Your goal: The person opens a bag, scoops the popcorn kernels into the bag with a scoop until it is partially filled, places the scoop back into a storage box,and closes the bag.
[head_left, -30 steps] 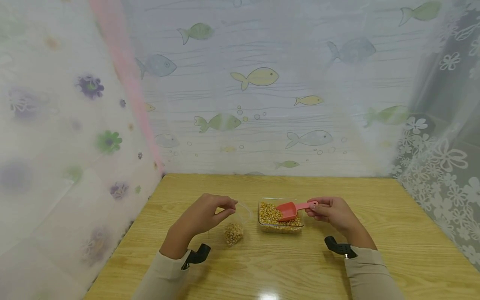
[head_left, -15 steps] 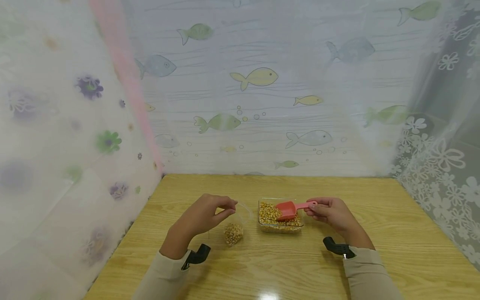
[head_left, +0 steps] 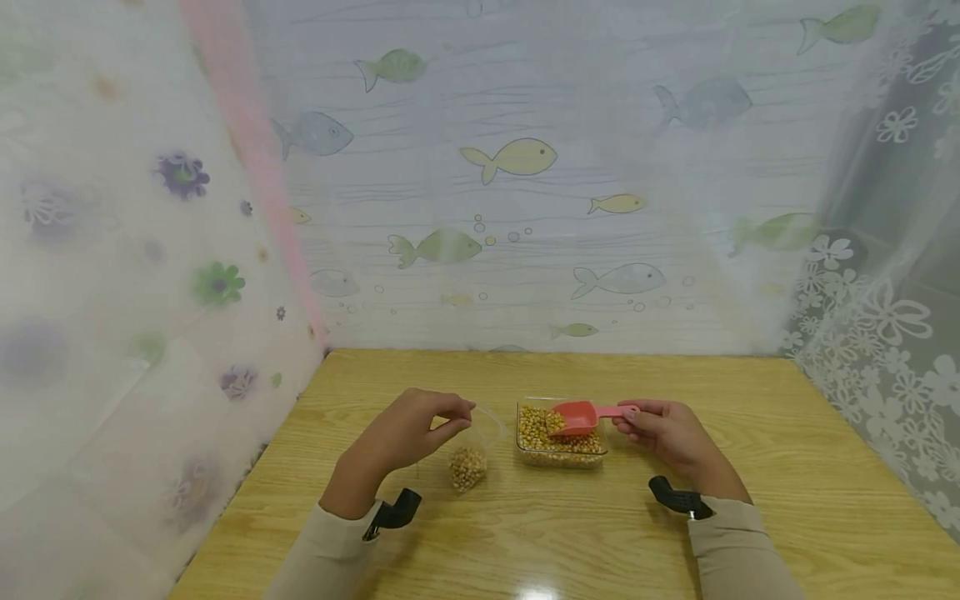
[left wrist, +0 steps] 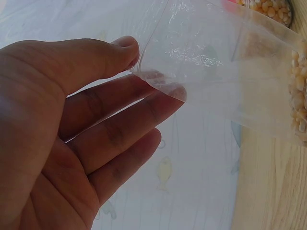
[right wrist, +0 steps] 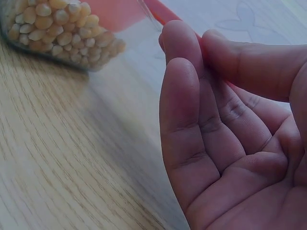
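Meanwhile the left hand point(head_left: 408, 432) pinches a clear plastic bag point(head_left: 471, 450) open, while the right hand point(head_left: 667, 433) pinches a red scoop point(head_left: 581, 416) over the corn kernel tub point(head_left: 558, 454).

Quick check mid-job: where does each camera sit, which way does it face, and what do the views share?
Head: above, facing forward and down at the table; both hands and sleeves show.
Left wrist: under the left hand, facing its fingers pinching the clear bag.
Right wrist: under the right hand, facing the red scoop and box of corn.
All three show corn.
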Demonstrator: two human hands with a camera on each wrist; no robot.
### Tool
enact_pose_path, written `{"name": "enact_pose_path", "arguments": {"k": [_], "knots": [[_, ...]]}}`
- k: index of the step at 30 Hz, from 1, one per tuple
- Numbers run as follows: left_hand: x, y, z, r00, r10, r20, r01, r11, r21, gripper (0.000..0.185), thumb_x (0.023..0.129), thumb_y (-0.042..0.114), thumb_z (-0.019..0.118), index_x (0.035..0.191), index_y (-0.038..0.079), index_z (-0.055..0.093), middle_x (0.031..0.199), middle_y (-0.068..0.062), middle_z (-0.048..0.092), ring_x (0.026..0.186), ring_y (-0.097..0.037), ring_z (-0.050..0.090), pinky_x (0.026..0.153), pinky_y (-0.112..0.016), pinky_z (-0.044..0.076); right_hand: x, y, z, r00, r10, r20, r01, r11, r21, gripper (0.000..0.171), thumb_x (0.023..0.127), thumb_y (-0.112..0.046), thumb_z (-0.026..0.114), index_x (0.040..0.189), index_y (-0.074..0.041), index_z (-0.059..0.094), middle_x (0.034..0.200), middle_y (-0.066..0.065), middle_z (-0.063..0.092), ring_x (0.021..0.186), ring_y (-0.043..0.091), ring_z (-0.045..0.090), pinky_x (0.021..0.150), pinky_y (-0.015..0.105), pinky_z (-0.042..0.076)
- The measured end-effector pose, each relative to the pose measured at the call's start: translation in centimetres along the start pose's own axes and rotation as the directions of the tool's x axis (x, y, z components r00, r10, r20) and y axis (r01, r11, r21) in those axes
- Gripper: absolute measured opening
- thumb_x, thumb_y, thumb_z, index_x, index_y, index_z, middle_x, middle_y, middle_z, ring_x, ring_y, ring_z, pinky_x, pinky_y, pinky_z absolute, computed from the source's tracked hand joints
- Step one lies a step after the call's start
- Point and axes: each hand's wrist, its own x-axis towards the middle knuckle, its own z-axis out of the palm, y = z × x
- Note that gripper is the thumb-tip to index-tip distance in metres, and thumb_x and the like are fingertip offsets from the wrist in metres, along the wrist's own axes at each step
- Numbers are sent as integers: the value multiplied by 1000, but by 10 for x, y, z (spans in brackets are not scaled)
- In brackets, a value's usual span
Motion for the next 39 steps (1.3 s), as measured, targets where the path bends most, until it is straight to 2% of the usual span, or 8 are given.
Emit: {"name": "enact_pose_path", "arguments": {"k": [6, 10, 13, 19, 26, 35, 39], "knots": [[-1, -1, 1, 1000, -2, -1, 2, 1000, 1, 5, 101, 20, 70, 102, 24, 74, 125, 2, 75, 105, -9, 74, 87, -30, 61, -4, -4, 1, 999, -15, 33, 14, 998, 56, 54, 108, -13, 57, 146, 21, 39, 106, 2, 79, 97, 8, 75, 84, 23, 61], [-2, -1, 1, 1000, 1, -11, -1, 1000, -1, 7, 100, 18, 71, 102, 24, 74, 124, 2, 75, 104, -8, 74, 86, -30, 61, -4, -2, -1, 999, -16, 43, 11, 994, 109, 34, 108, -12, 56, 137, 5, 60, 107, 2, 79, 100, 9, 75, 87, 24, 61], [-2, -1, 1, 1000, 15, -22, -15, 1000, 0, 7, 100, 17, 72, 101, 24, 73, 124, 2, 76, 103, -8, 74, 85, -30, 62, -2, -1, -1, 999, -15, 48, 8, 989, 149, 26, 109, -12, 55, 130, -4, 67, 108, 2, 79, 101, 9, 75, 89, 25, 61], [-1, -1, 1, 999, 35, -22, -35, 999, 5, 5, 100, 19, 71, 102, 23, 73, 124, 1, 75, 103, -9, 74, 85, -30, 62, -1, 0, -1, 998, -6, 63, -8, 976, 217, 36, 109, -11, 54, 142, 5, 56, 107, 3, 78, 98, 9, 75, 87, 24, 61], [-1, -1, 0, 1000, 18, -7, -18, 1000, 0, 6, 101, 19, 70, 102, 24, 73, 125, 1, 75, 104, -10, 74, 86, -31, 61, -2, -4, 0, 996, -8, 90, -15, 966, 257, 27, 110, -10, 52, 131, -5, 68, 108, 3, 79, 99, 8, 75, 86, 22, 61], [-1, -1, 0, 1000, 22, -11, -22, 1000, 1, 5, 101, 19, 70, 102, 23, 73, 125, 1, 75, 103, -10, 74, 85, -30, 61, -3, -15, 5, 996, -41, 82, 24, 979, 204, 35, 109, -12, 54, 139, 6, 58, 107, 2, 79, 98, 8, 75, 85, 22, 61], [-1, -1, 1, 1000, 24, -16, -24, 1000, 9, 5, 100, 19, 71, 101, 23, 73, 124, 1, 75, 103, -9, 74, 84, -30, 61, -3, -19, 6, 993, -65, 103, 44, 980, 194, 34, 110, -12, 53, 138, 5, 60, 108, 2, 79, 98, 9, 75, 86, 23, 61]]}}
